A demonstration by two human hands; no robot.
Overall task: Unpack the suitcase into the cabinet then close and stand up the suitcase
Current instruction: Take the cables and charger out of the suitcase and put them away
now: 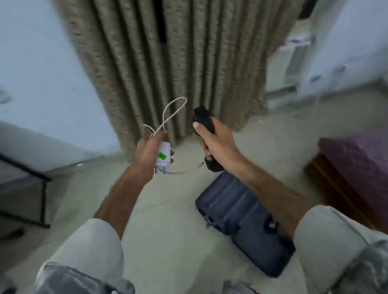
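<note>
Unpacking underway | left hand (149, 151) grips white charger (164, 158) | right hand (219, 146) grips black device (204, 121) | suitcase (245, 227) flat, shut | cabinet unseen

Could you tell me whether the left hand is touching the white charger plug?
Touching. The head view shows the left hand with fingers wrapped round the white charger plug, its two pins pointing down and its cable looping above the fist.
</note>
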